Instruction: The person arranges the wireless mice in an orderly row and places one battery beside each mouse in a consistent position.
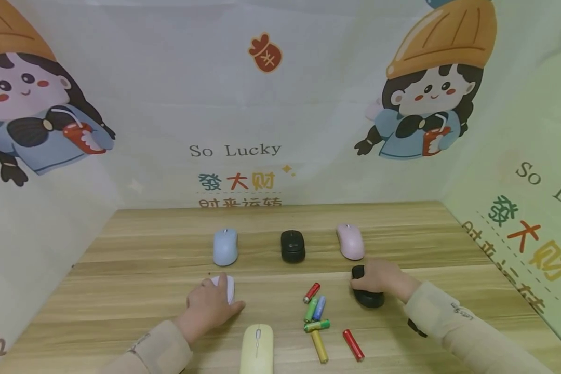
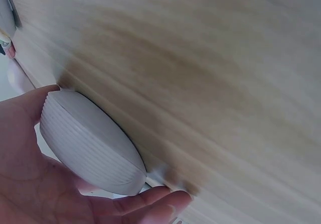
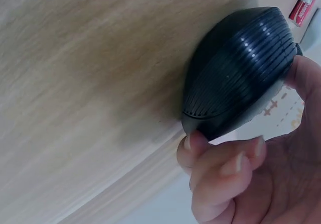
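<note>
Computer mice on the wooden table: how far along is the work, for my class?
Seemingly done: a light-blue plastic mouse, black plastic mouse and pink plastic mouse stand in a back row. In hand: the left hand holds a white plastic mouse, the right hand a ribbed black mouse. Probably left: the yellow plastic mouse in front and loose coloured cylindrical batteries, untouched.

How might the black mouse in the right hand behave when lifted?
The black mouse likely stays stiff: its shell looks like rigid plastic. Its ridged side probably gives the right hand decent grip, though its shine suggests slipperiness.
</note>
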Demonstrator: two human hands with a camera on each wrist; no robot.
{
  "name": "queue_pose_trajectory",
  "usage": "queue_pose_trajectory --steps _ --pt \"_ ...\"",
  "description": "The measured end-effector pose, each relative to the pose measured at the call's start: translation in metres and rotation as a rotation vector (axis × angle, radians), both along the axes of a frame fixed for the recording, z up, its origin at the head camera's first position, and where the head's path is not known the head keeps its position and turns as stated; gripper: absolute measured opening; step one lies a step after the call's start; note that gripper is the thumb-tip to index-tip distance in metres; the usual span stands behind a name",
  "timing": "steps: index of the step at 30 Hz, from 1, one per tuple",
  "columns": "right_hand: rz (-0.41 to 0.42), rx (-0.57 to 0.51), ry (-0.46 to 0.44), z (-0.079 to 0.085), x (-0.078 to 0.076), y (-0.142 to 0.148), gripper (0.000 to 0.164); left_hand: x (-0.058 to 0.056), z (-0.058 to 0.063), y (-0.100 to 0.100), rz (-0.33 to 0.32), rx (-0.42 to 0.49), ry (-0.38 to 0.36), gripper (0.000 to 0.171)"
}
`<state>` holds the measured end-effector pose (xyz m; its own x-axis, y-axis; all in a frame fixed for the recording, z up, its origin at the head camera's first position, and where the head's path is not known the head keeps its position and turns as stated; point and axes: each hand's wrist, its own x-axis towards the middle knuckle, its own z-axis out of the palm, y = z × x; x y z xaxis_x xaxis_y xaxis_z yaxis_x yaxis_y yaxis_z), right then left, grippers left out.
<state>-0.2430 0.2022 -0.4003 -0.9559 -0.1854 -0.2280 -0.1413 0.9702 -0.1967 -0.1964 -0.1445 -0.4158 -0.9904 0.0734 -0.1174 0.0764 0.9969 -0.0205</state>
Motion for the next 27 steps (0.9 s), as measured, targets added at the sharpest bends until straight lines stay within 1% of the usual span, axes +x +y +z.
queue_pose_trajectory --steps 3,6,8,10,12,19,27 --pt "0.001 0.004 -0.015 -0.0011 -0.0001 0.001 0.039 -0.0005 0.0001 0.0007 0.006 0.009 -0.002 0.085" --pt "-0.024 -0.044 -0.068 -0.0007 0.0006 0.0006 0.051 -0.0008 -0.0003 0.0006 0.012 0.013 -0.008 0.086" --pt "-0.051 -0.076 -0.106 -0.0004 0.0013 0.0002 0.056 -0.001 -0.0002 0.0005 0.015 0.014 -0.014 0.086" --pt "-0.076 -0.108 -0.129 -0.0003 0.0018 0.0003 0.056 -0.001 0.0 0.0005 0.016 0.017 -0.015 0.086" --pt "-0.085 -0.116 -0.139 -0.0016 0.0015 0.0008 0.055 -0.0008 0.0004 0.0008 0.016 0.018 -0.014 0.086" --pt "-0.093 -0.159 -0.145 -0.0035 0.004 0.0009 0.055 0.0005 0.0025 0.0016 0.019 0.028 -0.018 0.086" --pt "-0.083 -0.153 -0.13 -0.0035 0.0068 0.0011 0.055 0.0001 0.0007 0.0019 0.014 0.03 -0.011 0.085"
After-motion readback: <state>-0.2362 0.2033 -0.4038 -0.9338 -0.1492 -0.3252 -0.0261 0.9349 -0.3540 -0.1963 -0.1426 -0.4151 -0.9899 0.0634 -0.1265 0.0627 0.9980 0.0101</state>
